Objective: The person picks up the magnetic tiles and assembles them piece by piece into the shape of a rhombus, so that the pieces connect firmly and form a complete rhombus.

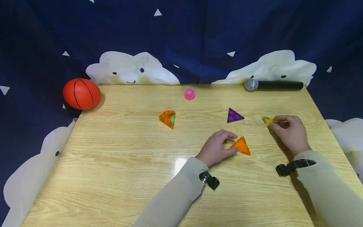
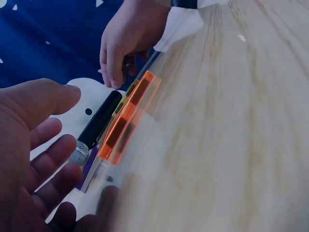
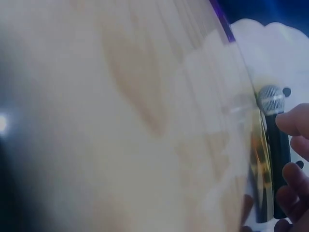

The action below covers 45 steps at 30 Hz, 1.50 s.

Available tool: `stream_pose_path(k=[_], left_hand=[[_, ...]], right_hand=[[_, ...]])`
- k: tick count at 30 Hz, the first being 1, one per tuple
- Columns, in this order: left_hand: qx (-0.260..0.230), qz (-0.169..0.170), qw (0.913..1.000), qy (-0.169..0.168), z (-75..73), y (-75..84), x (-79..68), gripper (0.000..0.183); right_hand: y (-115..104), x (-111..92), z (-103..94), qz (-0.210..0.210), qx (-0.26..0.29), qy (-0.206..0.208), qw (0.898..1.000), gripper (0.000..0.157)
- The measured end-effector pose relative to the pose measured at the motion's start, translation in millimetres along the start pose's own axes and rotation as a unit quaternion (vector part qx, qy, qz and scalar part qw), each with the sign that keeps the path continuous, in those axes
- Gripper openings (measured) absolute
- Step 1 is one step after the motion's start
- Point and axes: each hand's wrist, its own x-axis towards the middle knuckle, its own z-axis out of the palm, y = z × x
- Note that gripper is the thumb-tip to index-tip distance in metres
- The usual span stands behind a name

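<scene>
Translucent orange triangular tile point(image 1: 241, 146) lies on the wooden table point(image 1: 119, 170) by the left hand point(image 1: 218, 147), whose fingers are spread, empty; one corner points forward, sides near equal. The right hand point(image 1: 292, 134), fingers loosely parted, overlaps a translucent yellow triangular tile point(image 1: 267, 120), its corner leftward; contact unclear.

Light wood-grain tabletop point(image 1: 113, 176), spread beneath left hand point(image 1: 217, 147) and right hand point(image 1: 293, 134). Lying on it: orange triangular tile point(image 1: 242, 146), flat, just beside left hand. Yellow triangular tile point(image 1: 267, 120) partly hidden by right hand; contact hard to tell. Purple triangular tile point(image 1: 234, 116) beyond gap between hands. Past left hand, leftward: orange-and-yellow-green tile cluster point(image 1: 166, 118), pink rubber duck point(image 1: 189, 94), then red toy basketball point(image 1: 81, 94) well apart. Beyond right hand: silver-headed black microphone point(image 1: 279, 85).
</scene>
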Motion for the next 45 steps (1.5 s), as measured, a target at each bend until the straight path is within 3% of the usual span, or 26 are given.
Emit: stream_pose_path(k=[9, 20, 26, 45], left_hand=[[0.073, -0.042, 0.9963, -0.018, 8.8, 7.9, 5.1, 0.042], [0.160, -0.062, 0.9852, -0.008, 13.7, 18.4, 9.8, 0.036], [0.183, -0.081, 0.9795, -0.019, 12.6, 22.1, 8.5, 0.030], [0.194, -0.088, 0.9764, -0.032, 6.6, 21.2, 4.6, 0.026]], right_hand=[[19, 14, -8.0, 0.039, -0.026, -0.065, 0.997, 0.070], [17, 17, -12.4, 0.058, -0.055, -0.104, 0.991, 0.086], [14, 14, -10.0, 0.067, -0.059, -0.102, 0.991, 0.085], [4, -2, -11.7, 0.066, -0.040, -0.109, 0.991, 0.081]])
